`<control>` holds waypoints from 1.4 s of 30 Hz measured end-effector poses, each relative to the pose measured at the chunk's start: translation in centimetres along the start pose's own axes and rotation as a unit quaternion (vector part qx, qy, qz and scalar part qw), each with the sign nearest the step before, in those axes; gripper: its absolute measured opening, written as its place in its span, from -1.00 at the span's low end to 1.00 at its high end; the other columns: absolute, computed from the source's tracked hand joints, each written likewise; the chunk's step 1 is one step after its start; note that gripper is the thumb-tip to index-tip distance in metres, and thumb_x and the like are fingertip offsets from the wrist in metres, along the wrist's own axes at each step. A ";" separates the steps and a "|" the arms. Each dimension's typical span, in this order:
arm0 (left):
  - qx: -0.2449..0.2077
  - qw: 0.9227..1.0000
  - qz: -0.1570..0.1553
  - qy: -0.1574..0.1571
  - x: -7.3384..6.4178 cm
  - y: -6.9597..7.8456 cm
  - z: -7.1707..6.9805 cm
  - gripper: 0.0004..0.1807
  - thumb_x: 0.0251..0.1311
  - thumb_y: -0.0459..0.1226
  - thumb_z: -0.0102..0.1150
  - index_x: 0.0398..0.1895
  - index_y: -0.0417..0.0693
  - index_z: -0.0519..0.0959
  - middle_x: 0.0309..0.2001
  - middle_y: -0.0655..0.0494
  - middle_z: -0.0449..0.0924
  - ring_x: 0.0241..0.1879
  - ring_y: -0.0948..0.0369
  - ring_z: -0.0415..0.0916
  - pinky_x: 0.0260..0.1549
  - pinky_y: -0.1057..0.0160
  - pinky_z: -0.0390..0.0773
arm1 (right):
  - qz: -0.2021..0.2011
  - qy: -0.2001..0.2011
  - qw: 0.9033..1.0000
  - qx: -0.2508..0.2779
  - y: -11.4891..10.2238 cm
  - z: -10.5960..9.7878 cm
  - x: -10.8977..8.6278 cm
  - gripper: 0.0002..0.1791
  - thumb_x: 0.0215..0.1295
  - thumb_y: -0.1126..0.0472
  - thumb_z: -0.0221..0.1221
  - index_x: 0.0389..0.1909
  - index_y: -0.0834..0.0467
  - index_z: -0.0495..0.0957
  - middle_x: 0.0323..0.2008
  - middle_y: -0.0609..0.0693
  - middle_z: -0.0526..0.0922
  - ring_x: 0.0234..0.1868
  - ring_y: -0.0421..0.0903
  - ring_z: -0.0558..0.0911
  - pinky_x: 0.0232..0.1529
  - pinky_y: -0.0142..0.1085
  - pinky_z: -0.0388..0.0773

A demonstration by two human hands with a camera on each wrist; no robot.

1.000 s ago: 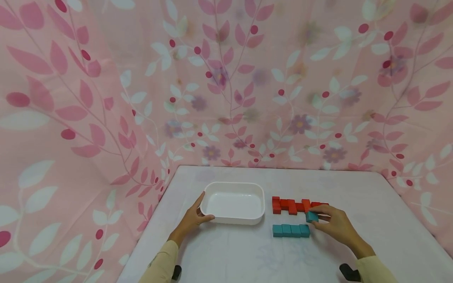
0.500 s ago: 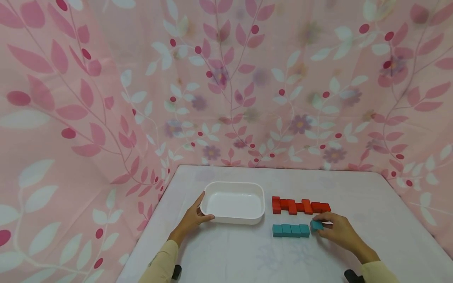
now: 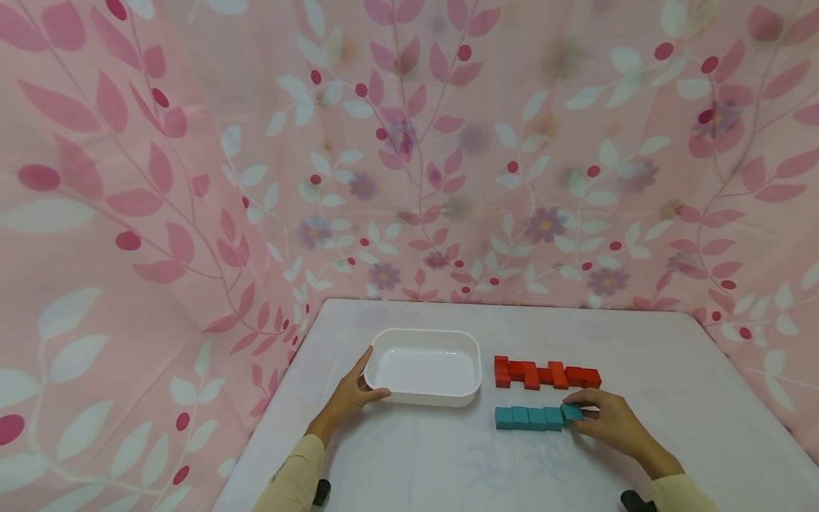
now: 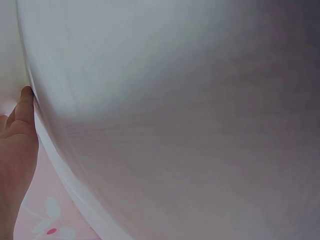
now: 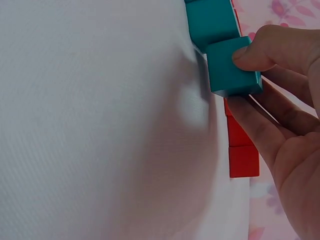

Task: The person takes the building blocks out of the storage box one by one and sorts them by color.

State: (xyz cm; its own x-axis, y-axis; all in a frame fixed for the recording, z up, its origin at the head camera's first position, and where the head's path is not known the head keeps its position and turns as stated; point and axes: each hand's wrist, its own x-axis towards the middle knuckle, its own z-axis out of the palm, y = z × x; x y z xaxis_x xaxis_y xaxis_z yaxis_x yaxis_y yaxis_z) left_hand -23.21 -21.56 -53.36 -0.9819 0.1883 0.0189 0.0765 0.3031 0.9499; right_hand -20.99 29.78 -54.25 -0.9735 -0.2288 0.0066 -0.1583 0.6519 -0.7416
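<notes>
In the head view, my right hand pinches a teal cube at the right end of a row of teal cubes. The right wrist view shows the thumb on one face of this teal cube and fingers beneath. It sits slightly tilted, close against the end cube; whether they touch is unclear. My left hand rests against the left end of a white tray, with straight index finger and thumb spread along its outside. The tray's inside holds nothing visible.
Behind the teal row lies an uneven row of red blocks, some of them standing out of line. A white cloth covers the table. Pink floral curtains hang behind and at the sides.
My right hand has brought the teal cube from beside the red blocks down toward me and then left, up to the end of the teal row. The left hand and tray keep their place.
</notes>
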 end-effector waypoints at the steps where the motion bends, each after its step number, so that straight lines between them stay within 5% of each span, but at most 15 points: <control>1: 0.001 1.000 0.000 0.000 0.0 0.1 0.0 0.22 -0.09 -0.17 0.55 0.57 0.02 -0.09 0.49 -0.25 -0.01 0.31 -0.19 0.27 0.05 0.14 0.56 | 0.001 0.000 1.000 0.000 0.0 0.1 0.0 -0.59 -0.02 0.37 0.44 -0.07 0.20 0.64 -0.08 0.03 0.63 -0.06 0.06 0.64 -0.13 -0.19 0.66; 7: 0.007 1.000 -0.007 -0.006 0.2 0.2 0.0 0.22 -0.08 -0.17 0.54 0.58 0.03 -0.11 0.50 -0.23 -0.03 0.33 -0.17 0.26 0.06 0.16 0.54 | 0.004 0.006 1.000 -0.007 -0.3 0.4 -0.1 -0.60 -0.03 0.39 0.43 -0.09 0.20 0.65 -0.10 0.02 0.65 -0.05 0.05 0.63 -0.12 -0.16 0.66; 16: 0.011 1.000 -0.004 0.017 1.4 -2.9 0.2 0.24 -0.11 -0.17 0.55 0.58 0.18 -0.10 0.51 -0.16 -0.02 0.30 -0.12 0.32 0.02 0.20 0.57 | 0.033 0.004 0.999 -0.004 -0.5 0.6 -0.3 -0.54 -0.08 0.37 0.47 -0.06 0.21 0.64 -0.10 0.01 0.64 -0.03 0.05 0.62 -0.11 -0.13 0.66; 23: 0.016 1.000 -0.013 0.021 1.3 -2.8 0.3 0.23 -0.13 -0.15 0.56 0.57 0.26 -0.08 0.50 -0.08 0.03 0.29 -0.05 0.35 0.02 0.23 0.56 | 0.048 0.001 0.999 -0.001 -0.6 0.8 -0.6 -0.54 -0.07 0.35 0.47 -0.06 0.20 0.65 -0.09 0.02 0.64 -0.05 0.04 0.62 -0.13 -0.15 0.66; 34: 0.013 1.000 -0.012 0.024 1.3 -3.3 0.1 0.23 -0.12 -0.17 0.56 0.57 0.21 -0.07 0.48 -0.13 0.09 0.24 -0.02 0.40 -0.03 0.27 0.58 | 0.040 0.003 0.999 0.013 -0.4 1.0 -0.7 -0.54 -0.04 0.31 0.47 -0.03 0.19 0.65 -0.06 0.04 0.64 -0.05 0.03 0.63 -0.14 -0.18 0.67; 42: 0.015 1.000 -0.010 0.023 1.3 -3.0 0.2 0.23 -0.13 -0.15 0.56 0.57 0.20 -0.06 0.48 -0.13 0.09 0.25 -0.04 0.39 0.00 0.23 0.58 | -0.008 -0.012 1.000 -0.019 -0.7 1.3 -0.2 -0.44 -0.03 0.10 0.50 0.06 0.08 0.65 -0.01 -0.02 0.65 0.00 0.00 0.59 -0.06 -0.09 0.64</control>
State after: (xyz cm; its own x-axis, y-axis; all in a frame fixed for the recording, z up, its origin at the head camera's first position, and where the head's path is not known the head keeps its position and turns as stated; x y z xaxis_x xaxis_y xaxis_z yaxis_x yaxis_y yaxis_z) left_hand -24.64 -22.00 -56.22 -0.9901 0.1394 0.0143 0.0607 0.3344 0.9405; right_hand -20.52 28.44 -54.63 -0.9667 -0.2559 0.0018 -0.1799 0.6747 -0.7158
